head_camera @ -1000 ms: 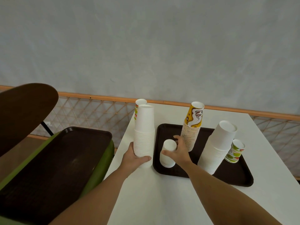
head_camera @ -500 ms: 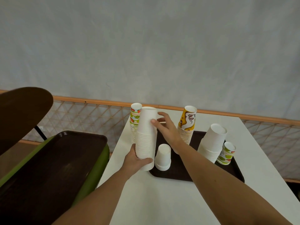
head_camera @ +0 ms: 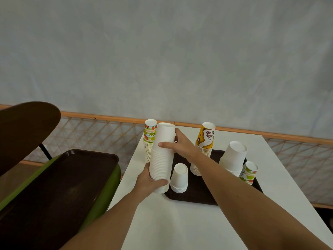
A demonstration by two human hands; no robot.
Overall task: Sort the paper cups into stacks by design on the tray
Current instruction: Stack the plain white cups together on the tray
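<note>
A tall stack of plain white cups point(head_camera: 162, 159) stands upside down at the left edge of the dark brown tray point(head_camera: 196, 197). My left hand point(head_camera: 146, 183) grips its base. My right hand point(head_camera: 180, 144) wraps around its upper part. On the tray stand a short white stack point(head_camera: 179, 178), a yellow patterned stack point(head_camera: 205, 143), a wide white stack point(head_camera: 233, 157) and a short fruit-print stack point(head_camera: 248, 173). A tall fruit-print stack point(head_camera: 149, 139) stands on the table behind the white one.
The white table point(head_camera: 180, 228) has its left edge close to the tall stacks. A second dark tray point(head_camera: 59, 181) lies on a green seat to the left. A dark chair back point(head_camera: 23, 127) rises at far left. A lattice railing runs behind.
My right hand left the short white stack on the tray and moved up to grip the tall white stack near its top. My left hand stayed on the base.
</note>
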